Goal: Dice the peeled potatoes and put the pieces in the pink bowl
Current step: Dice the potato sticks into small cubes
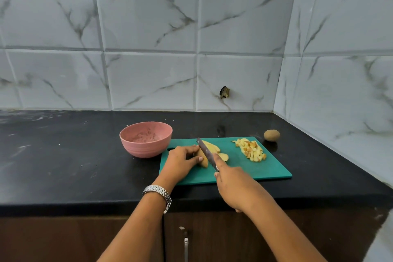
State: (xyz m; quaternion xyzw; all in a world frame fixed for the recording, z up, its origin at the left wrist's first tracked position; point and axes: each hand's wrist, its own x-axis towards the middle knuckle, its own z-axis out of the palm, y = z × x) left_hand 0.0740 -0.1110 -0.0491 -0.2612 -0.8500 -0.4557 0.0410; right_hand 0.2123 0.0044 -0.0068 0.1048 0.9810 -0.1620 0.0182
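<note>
It was a home kitchen, plainly. A black stone counter (63,155) ran into a corner under walls of white tiles (148,17) veined with grey. Below it sat dark wooden cupboard doors (53,240), and one had a small metal handle (186,247). On the counter lay a green board (255,170) with a heap of potato dice (252,150) and a part-sliced potato (212,147) under a knife (207,153). A pink bowl (146,147) stood just beside the board's left end, and a whole potato (271,135) near its far right corner.

Bowl (145,139) left of board (255,168); whole potato (271,135) behind, right.
</note>
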